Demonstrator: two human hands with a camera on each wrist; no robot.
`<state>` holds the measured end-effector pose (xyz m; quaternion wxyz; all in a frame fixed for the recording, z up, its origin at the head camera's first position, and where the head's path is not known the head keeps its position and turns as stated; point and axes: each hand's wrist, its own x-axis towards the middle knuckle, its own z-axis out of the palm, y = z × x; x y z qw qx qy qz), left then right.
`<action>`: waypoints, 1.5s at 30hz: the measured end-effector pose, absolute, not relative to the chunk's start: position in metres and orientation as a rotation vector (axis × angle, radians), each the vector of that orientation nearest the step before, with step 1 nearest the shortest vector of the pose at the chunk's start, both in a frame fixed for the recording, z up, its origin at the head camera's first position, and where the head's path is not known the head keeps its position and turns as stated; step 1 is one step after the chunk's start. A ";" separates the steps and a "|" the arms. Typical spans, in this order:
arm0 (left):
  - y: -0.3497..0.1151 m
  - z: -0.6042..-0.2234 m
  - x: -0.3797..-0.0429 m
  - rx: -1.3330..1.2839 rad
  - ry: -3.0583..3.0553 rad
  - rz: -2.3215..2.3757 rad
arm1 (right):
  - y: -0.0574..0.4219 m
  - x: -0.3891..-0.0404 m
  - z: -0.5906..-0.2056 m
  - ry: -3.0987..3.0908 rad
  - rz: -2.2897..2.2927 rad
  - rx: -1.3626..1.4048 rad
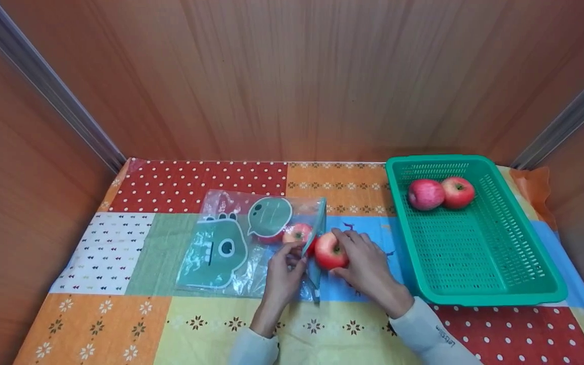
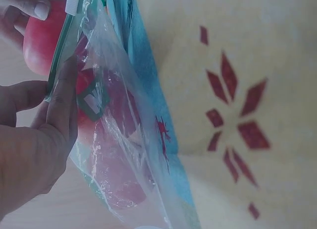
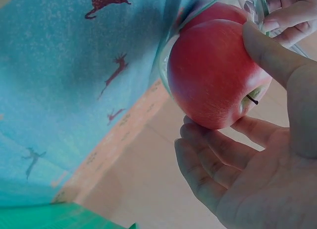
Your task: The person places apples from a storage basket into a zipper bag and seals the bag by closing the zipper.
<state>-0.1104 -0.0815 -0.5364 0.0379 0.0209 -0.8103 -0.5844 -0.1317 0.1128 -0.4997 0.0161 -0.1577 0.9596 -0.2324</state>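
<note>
My right hand (image 1: pixel 370 261) grips a red apple (image 1: pixel 329 252) between thumb and fingers, right at the mouth of a clear zip bag (image 1: pixel 251 268). The same apple (image 3: pixel 213 75) shows its stem toward the palm in the right wrist view. With thumb and fingers my left hand (image 1: pixel 286 274) pinches the green edge of the bag's opening, seen close in the left wrist view beside a white slider (image 2: pixel 72 4). Inside the bag, which lies flat with a green monster print, are apples (image 1: pixel 297 233), partly hidden by the print and the plastic.
To the right stands a green plastic basket (image 1: pixel 479 299) with two apples (image 1: pixel 426 194) near its far left corner. A patchwork cloth (image 1: pixel 119 324) covers the table. Wooden panels (image 1: pixel 292 81) rise behind it and at both sides.
</note>
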 end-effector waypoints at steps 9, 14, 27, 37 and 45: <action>-0.082 -0.538 -0.109 0.010 -2.458 -1.795 | 0.102 -0.135 -0.505 2.955 -0.780 -0.480; -0.084 -0.538 -0.108 0.010 -2.443 -1.824 | 0.096 -0.137 -0.508 2.966 -0.808 -0.499; -0.085 -0.534 -0.108 0.046 -2.446 -1.874 | 0.083 -0.145 -0.519 2.964 -0.967 -0.455; -0.085 -0.534 -0.108 0.038 -2.428 -1.875 | 0.074 -0.150 -0.527 2.955 -1.016 -0.413; -0.084 -0.536 -0.109 0.010 -2.408 -1.896 | 0.069 -0.151 -0.536 2.936 -1.104 -0.456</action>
